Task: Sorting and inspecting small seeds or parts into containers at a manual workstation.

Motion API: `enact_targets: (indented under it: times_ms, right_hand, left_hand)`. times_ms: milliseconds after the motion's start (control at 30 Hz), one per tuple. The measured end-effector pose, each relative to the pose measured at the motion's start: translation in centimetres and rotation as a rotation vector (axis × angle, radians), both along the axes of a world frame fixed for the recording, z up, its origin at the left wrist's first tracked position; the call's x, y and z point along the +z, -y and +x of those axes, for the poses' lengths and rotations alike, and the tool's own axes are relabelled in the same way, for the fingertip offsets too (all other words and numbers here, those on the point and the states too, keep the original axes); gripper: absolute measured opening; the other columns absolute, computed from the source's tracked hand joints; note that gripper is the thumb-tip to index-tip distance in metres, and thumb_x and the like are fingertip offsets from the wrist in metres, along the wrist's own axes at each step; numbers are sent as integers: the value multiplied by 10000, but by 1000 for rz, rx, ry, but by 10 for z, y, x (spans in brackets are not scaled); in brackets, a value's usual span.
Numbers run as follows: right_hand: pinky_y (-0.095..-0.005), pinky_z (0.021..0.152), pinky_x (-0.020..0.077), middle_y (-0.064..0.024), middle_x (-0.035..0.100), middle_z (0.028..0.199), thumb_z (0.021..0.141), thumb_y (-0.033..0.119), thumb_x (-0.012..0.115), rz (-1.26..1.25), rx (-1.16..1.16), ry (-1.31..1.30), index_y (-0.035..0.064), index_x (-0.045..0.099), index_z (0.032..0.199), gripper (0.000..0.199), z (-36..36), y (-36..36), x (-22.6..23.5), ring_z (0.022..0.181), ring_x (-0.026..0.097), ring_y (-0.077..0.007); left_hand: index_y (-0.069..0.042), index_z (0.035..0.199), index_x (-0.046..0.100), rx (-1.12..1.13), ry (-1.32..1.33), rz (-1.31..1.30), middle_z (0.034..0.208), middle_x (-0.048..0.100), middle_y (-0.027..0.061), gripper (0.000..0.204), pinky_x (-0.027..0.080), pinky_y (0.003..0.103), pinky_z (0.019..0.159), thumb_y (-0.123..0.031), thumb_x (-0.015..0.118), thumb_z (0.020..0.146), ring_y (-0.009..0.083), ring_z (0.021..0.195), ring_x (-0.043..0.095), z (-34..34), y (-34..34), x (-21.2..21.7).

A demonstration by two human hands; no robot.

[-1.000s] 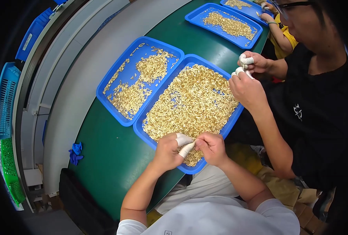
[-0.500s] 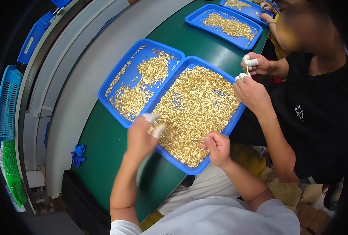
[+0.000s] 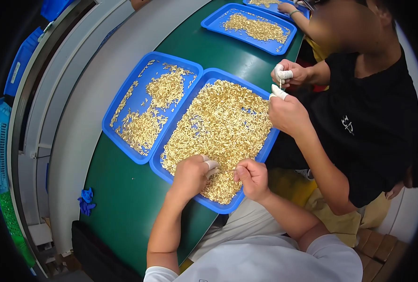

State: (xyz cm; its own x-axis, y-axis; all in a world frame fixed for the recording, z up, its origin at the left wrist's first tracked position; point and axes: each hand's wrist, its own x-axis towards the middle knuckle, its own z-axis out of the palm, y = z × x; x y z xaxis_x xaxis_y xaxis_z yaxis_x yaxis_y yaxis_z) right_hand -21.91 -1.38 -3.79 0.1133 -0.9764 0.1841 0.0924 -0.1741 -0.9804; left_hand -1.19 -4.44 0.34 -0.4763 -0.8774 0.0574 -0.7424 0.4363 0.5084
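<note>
The left hand (image 3: pixel 190 175) and right hand (image 3: pixel 252 177) pinch one thin gold piece (image 3: pixel 225 171) together over the near edge of the blue tray (image 3: pixel 220 207). Bare green table (image 3: pixel 124 197) lies left. The left hand has come back from the second tray (image 3: pixel 124 105) beyond.

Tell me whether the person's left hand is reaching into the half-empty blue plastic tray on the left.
No, the left hand is over the near end of the fuller blue plastic tray, close to the right hand.
</note>
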Motion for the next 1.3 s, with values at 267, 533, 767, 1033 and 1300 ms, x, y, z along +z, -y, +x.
enact_targets:
  times_ms: [267,533,767,1033,1300]
  right_hand:
    - [-234,558,466,-40,621,683,1014,141,531,30,-30,-10,3,585,817,246,2,0,7,597,578,-86]
    - [-240,549,479,-48,628,663,991,109,567,-10,-41,-68,-12,619,846,196,4,0,6,596,601,-90]
    - [-224,549,466,-40,625,683,1009,138,547,6,-37,-58,-10,600,829,239,6,-1,8,593,580,-74]
    - [-226,555,486,-50,641,691,1012,108,533,53,-30,-19,-22,614,836,233,7,0,9,601,601,-81]
    - [-261,540,495,-66,654,644,947,72,616,24,-48,-125,-13,649,807,167,10,0,14,581,636,-115]
  left_hand:
    - [-28,889,734,109,-526,-2,898,718,96,141,539,317,721,-36,793,761,235,815,689,-2,-2,6]
    - [20,982,694,182,-1167,385,979,699,161,154,559,323,802,94,676,848,224,911,685,-7,-24,-14]
    - [26,981,720,166,-1219,432,1013,708,145,162,554,292,816,105,678,846,201,945,687,-10,-27,-17]
    - [16,971,711,289,-1193,430,1013,697,149,174,556,314,831,111,698,825,220,940,685,-14,-29,-20]
    - [24,974,724,238,-1136,358,995,705,131,169,543,283,800,95,724,821,185,915,676,-6,-26,-17]
